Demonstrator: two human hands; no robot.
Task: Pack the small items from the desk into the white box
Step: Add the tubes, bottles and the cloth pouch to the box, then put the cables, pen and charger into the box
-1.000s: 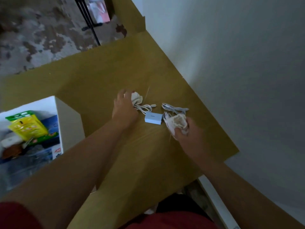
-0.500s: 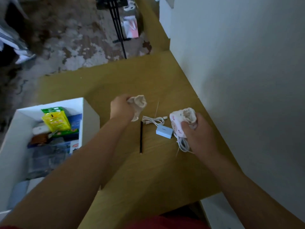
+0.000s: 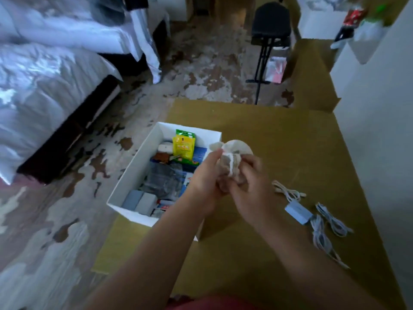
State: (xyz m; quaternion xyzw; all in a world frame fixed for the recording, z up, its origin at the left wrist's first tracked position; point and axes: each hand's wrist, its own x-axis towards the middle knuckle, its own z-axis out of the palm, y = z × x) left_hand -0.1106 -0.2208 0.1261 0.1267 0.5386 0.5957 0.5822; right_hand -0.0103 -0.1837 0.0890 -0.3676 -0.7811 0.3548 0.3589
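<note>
bordering the tan desk (image 3: pixel 279 135) are mottled floor (image 3: pixel 201 70), bed (image 3: pixel 44 86) and wall (image 3: pixel 380 130).

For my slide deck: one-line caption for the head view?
Left hand and right hand grip a pale cloth bundle above the desk by the white box; charger and cables lie unpacked.

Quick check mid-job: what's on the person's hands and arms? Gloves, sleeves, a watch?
No gloves on the left hand or the right hand, and I can make out no rings, watch or wristband. The left forearm and the right forearm are uncovered along all their visible length, with no sleeve. The only clothing in view is a red garment at the bottom edge.
</note>
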